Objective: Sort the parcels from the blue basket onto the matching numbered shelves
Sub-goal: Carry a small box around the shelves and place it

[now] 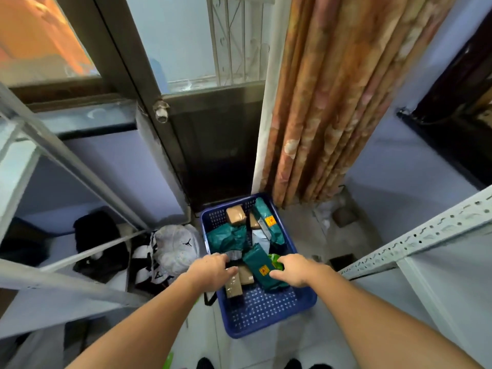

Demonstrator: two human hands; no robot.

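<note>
A blue plastic basket (266, 312) sits on the floor in front of me, holding several parcels in dark green wrap and brown paper. My right hand (291, 270) reaches into it and its fingers curl on a dark green parcel (259, 266) with an orange label. My left hand (213, 270) hovers over a small brown parcel (234, 284) near the basket's left wall; whether it touches the parcel is hidden. A long green parcel (269, 222) and a brown box (235, 214) lie at the far end.
Metal shelf frames stand on both sides: grey rails (66, 161) on the left, a perforated white upright (415, 235) on the right. A white cap (177, 246) and dark clothes (98, 243) lie left of the basket. A door (213, 145) and a curtain (332, 102) are behind.
</note>
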